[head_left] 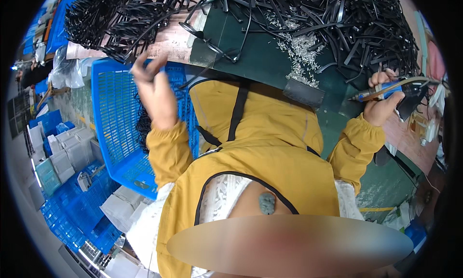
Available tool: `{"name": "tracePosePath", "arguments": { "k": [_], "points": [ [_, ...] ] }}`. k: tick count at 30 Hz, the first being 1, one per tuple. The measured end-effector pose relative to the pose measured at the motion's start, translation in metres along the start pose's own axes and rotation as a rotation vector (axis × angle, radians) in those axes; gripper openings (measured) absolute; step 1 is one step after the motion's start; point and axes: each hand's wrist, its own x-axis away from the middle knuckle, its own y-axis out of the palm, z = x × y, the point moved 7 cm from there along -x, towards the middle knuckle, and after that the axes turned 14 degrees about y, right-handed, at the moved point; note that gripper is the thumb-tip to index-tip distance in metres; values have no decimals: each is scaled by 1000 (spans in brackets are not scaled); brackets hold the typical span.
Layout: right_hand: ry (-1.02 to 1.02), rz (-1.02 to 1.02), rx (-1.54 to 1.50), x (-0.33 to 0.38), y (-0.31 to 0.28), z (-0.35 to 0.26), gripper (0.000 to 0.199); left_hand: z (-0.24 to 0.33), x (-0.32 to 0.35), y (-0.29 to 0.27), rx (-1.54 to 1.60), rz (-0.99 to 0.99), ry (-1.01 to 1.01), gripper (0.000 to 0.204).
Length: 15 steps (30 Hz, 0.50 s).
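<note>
My left hand [158,92] is raised over the rim of a blue plastic basket [107,124], slightly blurred, its fingers apart with nothing visible in them. Just beyond it lies a heap of black eyeglass frames [140,22]. A single black eyeglass frame [212,46] rests at the bench edge, right of this hand. At the right, my right hand [381,104] is closed around a blue powered screwdriver [378,92], its tip pointing left. Small silver screws [301,54] are scattered on the green mat [260,46] between the hands.
Many loose black eyeglass temples [357,37] cover the far right of the bench. A dark flat piece [304,93] sits at the near edge below the screws. More black frames lie inside the basket. Stacked blue crates [79,205] and white boxes [72,148] stand at the left.
</note>
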Motion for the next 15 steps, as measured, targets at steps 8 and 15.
{"name": "tracePosePath", "arguments": {
  "k": [8, 15],
  "points": [
    [-56, 219, 1035, 2, -26, -5, 31, 44, 7, 120, -156, -358, 1079, 43],
    [-312, 214, 1352, -2, -16, 1, 33, 47, -34, 148, -650, -338, 1039, 21]
  ]
}}
